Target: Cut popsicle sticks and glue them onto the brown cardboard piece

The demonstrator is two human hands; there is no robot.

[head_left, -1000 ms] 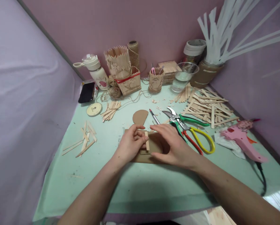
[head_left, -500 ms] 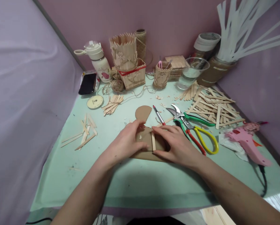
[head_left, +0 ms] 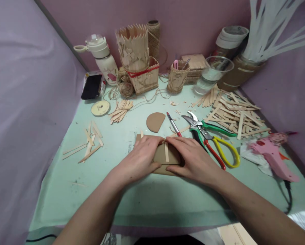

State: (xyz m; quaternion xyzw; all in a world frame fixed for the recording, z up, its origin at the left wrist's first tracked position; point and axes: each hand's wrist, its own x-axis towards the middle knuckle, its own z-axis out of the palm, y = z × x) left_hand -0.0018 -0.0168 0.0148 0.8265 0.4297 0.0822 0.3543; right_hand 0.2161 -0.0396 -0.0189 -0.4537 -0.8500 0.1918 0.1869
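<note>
A brown cardboard piece [head_left: 173, 157] with rounded corners lies on a larger cardboard sheet [head_left: 165, 169] in front of me. One narrow wooden strip [head_left: 167, 152] stretches across the upper piece from top to bottom. My left hand [head_left: 142, 156] grips that piece on the left, fingertips at its top edge by the strip's end and thumb at the bottom edge. On the other side, my right hand [head_left: 190, 156] holds it the same way, its fingertips almost meeting the left ones. Both hands cover the piece's sides.
Beyond the hands are a cardboard cutout [head_left: 155, 121], a marker [head_left: 173, 123], pruning shears [head_left: 197, 124] and yellow-and-red-handled pliers [head_left: 225, 151]. A pink glue gun [head_left: 272, 154] and a heap of wooden sticks [head_left: 236, 115] occupy the right. Cut sticks [head_left: 89, 141] lie left.
My left hand has shifted right, its fingertips now at the strip's top end. A small wood chip seen on the cardboard is no longer visible. The camera view has shifted slightly.
</note>
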